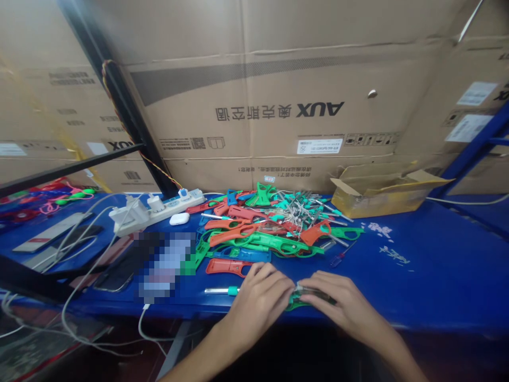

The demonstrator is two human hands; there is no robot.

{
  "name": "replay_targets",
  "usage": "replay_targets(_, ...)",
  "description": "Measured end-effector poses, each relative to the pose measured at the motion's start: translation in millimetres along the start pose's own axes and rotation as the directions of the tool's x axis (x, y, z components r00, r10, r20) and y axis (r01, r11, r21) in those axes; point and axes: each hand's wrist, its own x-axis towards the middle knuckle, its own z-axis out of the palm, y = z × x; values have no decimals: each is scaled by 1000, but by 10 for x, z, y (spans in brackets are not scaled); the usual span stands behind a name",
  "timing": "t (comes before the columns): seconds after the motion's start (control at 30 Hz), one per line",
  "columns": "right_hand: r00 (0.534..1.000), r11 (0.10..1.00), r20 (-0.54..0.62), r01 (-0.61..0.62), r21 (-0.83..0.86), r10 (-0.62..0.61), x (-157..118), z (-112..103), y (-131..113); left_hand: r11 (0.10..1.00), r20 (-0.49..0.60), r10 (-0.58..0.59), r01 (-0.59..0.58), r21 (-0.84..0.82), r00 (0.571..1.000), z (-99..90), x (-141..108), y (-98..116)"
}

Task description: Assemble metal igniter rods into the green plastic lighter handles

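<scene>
Near the front edge of the blue table, my two hands meet over a green long-neck lighter (pixel 296 305). My left hand (pixel 260 294) has its fingers bent and closed on the lighter's left part. From the other side, my right hand (pixel 347 301) grips the lighter with thumb and fingers, covering much of it. A metal lighter tube (pixel 219 291) with a teal collar sticks out left of my left hand; whether it joins the held lighter is hidden. Just beyond lies an orange lighter shell (pixel 225 266), in front of a heap of green, orange and blue shells (pixel 258 236).
Teal-and-metal lighter inserts (pixel 298 207) with wires are piled behind. An opened carton (pixel 382 199) stands back right, and a small screwdriver (pixel 337 259) lies before it. Phones (pixel 123 260), cables and a power strip (pixel 170 207) occupy the left. Large cardboard boxes (pixel 270 79) wall the back.
</scene>
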Motion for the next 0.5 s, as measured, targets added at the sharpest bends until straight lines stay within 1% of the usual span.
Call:
replay_targets(0.1, 1000, 1000, -11, -16, -1, 16, 10, -9, -30, 1000, -8, -13, 13, 0, 1000, 3, 3, 8)
replay_targets(0.2, 999, 999, -12, -40, 31, 40, 12, -21, -45, 999, -2, -51, 51, -18, 999, -39, -5, 13)
replay_targets(0.27, 997, 997, -34, -67, 38, 68, 5, -20, -40, 996, 34, -86, 87, -21, 996, -99, -29, 5)
replay_targets(0.33, 996, 997, -52, -77, 20, 78, -1, -14, -35, 994, 95, -111, 112, -8, 989, -167, -71, -10)
replay_targets(0.43, 999, 999, -44, -23, -31, 22, 9, -6, -53, 992, 167, -125, 123, 20, 978, -227, -153, -32)
replay_targets(0.5, 999, 998, -43, 19, -53, -21, 27, -8, -78, 990, 173, -141, 137, 37, 975, -224, -197, -40)
